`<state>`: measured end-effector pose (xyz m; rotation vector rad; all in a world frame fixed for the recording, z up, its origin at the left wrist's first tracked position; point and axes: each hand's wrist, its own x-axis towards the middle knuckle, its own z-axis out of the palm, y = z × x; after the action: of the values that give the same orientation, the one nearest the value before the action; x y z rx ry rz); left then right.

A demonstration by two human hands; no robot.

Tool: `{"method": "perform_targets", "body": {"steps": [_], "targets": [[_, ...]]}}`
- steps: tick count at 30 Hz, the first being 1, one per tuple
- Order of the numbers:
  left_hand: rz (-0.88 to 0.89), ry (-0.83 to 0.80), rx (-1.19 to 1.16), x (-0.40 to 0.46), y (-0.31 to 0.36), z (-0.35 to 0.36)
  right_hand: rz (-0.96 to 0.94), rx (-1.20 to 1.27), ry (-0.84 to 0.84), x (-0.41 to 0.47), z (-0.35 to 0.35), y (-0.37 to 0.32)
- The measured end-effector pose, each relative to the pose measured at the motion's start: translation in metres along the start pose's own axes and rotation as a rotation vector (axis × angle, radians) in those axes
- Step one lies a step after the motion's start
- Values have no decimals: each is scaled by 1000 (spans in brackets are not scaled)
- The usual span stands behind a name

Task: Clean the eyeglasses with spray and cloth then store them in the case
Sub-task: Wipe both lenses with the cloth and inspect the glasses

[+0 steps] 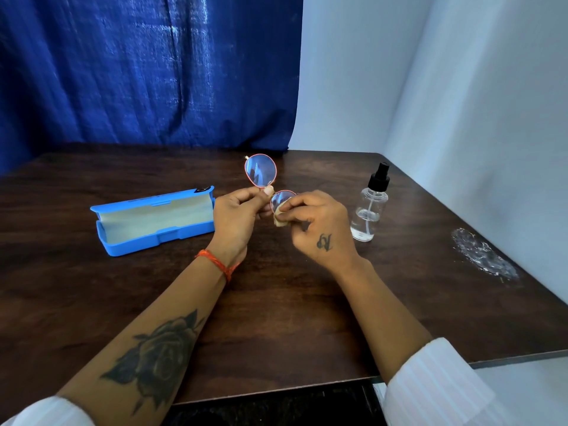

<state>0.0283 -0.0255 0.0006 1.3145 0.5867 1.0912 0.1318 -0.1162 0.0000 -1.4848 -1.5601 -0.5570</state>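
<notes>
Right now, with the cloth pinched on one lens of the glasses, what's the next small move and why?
Probably shift the cloth over to the other lens. The right hand pinches it around the lower lens only, while the left hand holds the eyeglasses near the bridge, leaving the upper lens bare. The spray bottle stands set down, and the blue case lies open for later.

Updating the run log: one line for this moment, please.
step: wiping lens | left hand: holds eyeglasses | right hand: pinches cloth | case: open | spray bottle: upright
</notes>
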Motion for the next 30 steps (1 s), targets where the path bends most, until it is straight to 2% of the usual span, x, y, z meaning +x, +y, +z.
{"method": "perform_targets", "body": {"steps": [4,8,14,20,26,30], "targets": [[4,7,-6,1,-1,1,142,22,64,3,-4,1],[7,12,-6,1,0,1,143,-31,167,5,-4,1],[24,-46,22,0,-1,0,24,21,63,3,1,-4],[25,-18,34,1,-3,1,30,18,-21,2,-3,-1],[48,-13,92,1,1,1,182,60,200,11,-8,0],[79,-47,230,1,-1,2,187,65,253,29,-14,-4]]}}
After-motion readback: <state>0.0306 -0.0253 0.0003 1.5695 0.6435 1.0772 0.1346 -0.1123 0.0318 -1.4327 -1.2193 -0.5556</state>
